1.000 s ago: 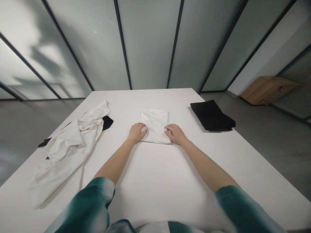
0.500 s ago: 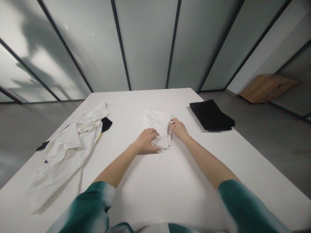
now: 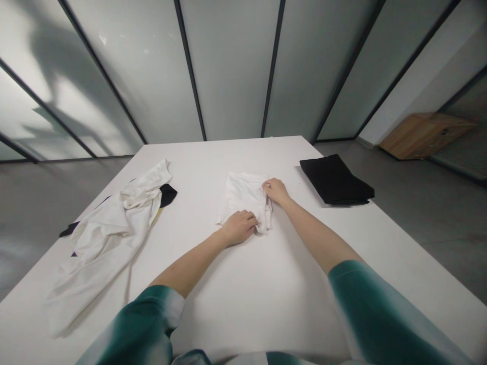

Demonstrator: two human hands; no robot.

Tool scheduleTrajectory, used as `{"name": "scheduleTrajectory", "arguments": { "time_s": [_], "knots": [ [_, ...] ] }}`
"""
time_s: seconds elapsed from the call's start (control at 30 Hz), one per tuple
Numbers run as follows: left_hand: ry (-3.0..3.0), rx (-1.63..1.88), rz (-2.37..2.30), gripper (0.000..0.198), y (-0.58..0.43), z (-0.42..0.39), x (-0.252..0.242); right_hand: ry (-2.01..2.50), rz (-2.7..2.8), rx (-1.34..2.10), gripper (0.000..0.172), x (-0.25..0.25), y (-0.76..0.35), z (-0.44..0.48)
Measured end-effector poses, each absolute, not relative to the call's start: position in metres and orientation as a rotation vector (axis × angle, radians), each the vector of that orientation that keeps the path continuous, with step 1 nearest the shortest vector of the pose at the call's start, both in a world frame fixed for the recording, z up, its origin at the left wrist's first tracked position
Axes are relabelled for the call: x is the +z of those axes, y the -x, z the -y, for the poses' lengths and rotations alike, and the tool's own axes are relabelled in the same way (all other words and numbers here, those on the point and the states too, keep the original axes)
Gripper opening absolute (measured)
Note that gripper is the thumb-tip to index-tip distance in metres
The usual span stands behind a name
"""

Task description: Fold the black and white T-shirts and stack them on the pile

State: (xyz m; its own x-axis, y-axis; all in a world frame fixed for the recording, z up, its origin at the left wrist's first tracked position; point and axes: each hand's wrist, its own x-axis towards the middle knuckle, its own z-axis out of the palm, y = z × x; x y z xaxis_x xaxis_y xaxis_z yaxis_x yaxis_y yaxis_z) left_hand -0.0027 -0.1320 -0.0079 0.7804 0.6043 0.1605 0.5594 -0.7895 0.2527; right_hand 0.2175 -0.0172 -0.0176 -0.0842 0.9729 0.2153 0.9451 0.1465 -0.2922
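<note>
A white folded garment (image 3: 243, 195) lies in the middle of the table, with loose layers along its right side. At its front edge my left hand (image 3: 240, 227) has its fingers curled down and closed on the fabric near the front right corner. My right hand (image 3: 276, 190) pinches the far right edge of the same garment, thumb and fingertips together. Both hands rest low, close to the tabletop.
Rumpled white clothing (image 3: 110, 223) is heaped on the left of the white table (image 3: 289, 299), with a black piece (image 3: 167, 194) poking out. A folded black garment (image 3: 337, 180) lies at the right edge. Beyond stand frosted glass panels (image 3: 232, 71) and a wooden cabinet (image 3: 422, 136).
My left hand has shifted slightly right and its fingers have curled onto the garment's front edge. My right hand has moved a little farther away along the right edge, where it now pinches the fabric.
</note>
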Motion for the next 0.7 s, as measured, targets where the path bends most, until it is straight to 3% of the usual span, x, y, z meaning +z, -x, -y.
{"name": "scheduleTrajectory", "arguments": {
  "time_s": [0.37, 0.47, 0.7],
  "knots": [
    [-2.141, 0.894, -1.103, 0.024, -0.002, 0.117, 0.008, 1.701, 1.945, -0.052, 0.039, 0.025, -0.213, -0.008],
    [-2.212, 1.020, -1.123, 0.029, -0.010, 0.117, 0.012, 1.705, 1.968, 0.015, 0.038, 0.034, -0.210, -0.024],
    [-2.768, 0.311, -0.891, 0.049, -0.012, 0.134, -0.002, 1.986, 2.057, 0.292, 0.053, 0.018, -0.217, -0.016]
  ]
}}
